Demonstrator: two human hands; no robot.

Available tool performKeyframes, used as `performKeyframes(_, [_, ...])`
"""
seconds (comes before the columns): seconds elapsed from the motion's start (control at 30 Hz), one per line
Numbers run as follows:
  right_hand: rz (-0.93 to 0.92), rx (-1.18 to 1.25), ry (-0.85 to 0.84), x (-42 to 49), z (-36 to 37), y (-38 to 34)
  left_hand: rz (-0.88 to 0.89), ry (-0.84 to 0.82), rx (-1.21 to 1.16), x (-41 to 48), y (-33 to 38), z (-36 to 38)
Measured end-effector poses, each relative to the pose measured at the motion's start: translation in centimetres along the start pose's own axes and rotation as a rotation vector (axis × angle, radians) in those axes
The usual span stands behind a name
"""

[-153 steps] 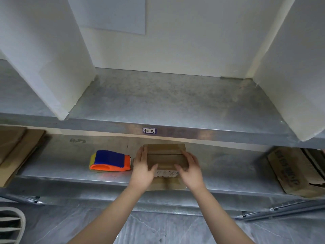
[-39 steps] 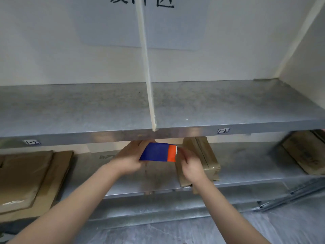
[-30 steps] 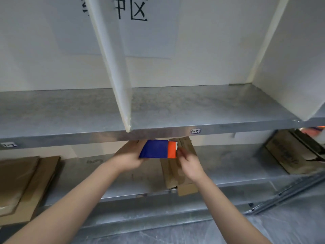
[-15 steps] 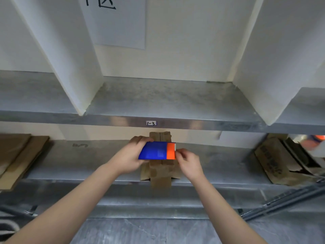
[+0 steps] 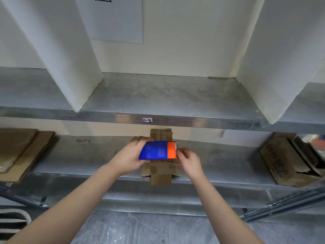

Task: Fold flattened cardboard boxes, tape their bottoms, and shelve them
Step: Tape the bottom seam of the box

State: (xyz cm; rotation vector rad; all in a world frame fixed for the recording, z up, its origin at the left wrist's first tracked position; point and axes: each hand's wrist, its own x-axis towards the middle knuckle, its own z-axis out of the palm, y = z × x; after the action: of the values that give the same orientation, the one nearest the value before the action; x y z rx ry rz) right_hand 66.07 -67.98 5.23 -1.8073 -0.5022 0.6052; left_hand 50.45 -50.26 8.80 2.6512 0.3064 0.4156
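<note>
While the left hand (image 5: 130, 157) grips the tape dispenser (image 5: 154, 150) just above the cardboard box (image 5: 161, 170), the right hand (image 5: 189, 160) pinches at the dispenser's orange end, probably the tape's free end. The lower shelf (image 5: 88, 155) lies under the box. Best to pull the tape straight along the box's centre seam, pressing the flaps flat.

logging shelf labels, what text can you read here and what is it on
"1-3": small label on the upper shelf's front edge.
Black characters on the wall sheet: cut off by the frame, unreadable.
Dark print on the right cardboard box: blurred.
Pale patch on the tape dispenser: too small.
</note>
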Motion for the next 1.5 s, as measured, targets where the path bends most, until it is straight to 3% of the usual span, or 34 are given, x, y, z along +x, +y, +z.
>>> performKeyframes(0.2, [-0.070,-0.204,0.082,-0.3,0.7,0.1,0.027,-0.001,0.003,0.1,-0.7,0.0])
performKeyframes(0.6, [-0.121,-0.348,0.087,0.2,1.0,-0.4,0.046,-0.018,-0.028,0.4,-1.8,-0.1])
performKeyframes(0.8, [-0.056,-0.388,0.123,1.2,1.4,0.7,-0.013,-0.058,-0.066,0.3,-2.5,-0.4])
performKeyframes(1.13, [0.059,-0.142,-0.003,0.9,1.5,0.9,-0.081,-0.097,-0.056,-0.7,-2.4,-0.5])
performKeyframes(1.23, [0.039,-0.202,-0.025,0.6,1.0,0.5,-0.082,-0.093,-0.053,-0.7,-2.0,-0.6])
performKeyframes(1.37, [-0.033,-0.418,0.122,0.1,0.3,0.5,-0.064,-0.112,-0.063,-0.8,-1.2,-0.7])
performKeyframes(1.5, [0.069,-0.446,0.267,-0.4,-0.8,0.7,-0.043,-0.141,-0.031,-1.3,-1.2,-2.0])
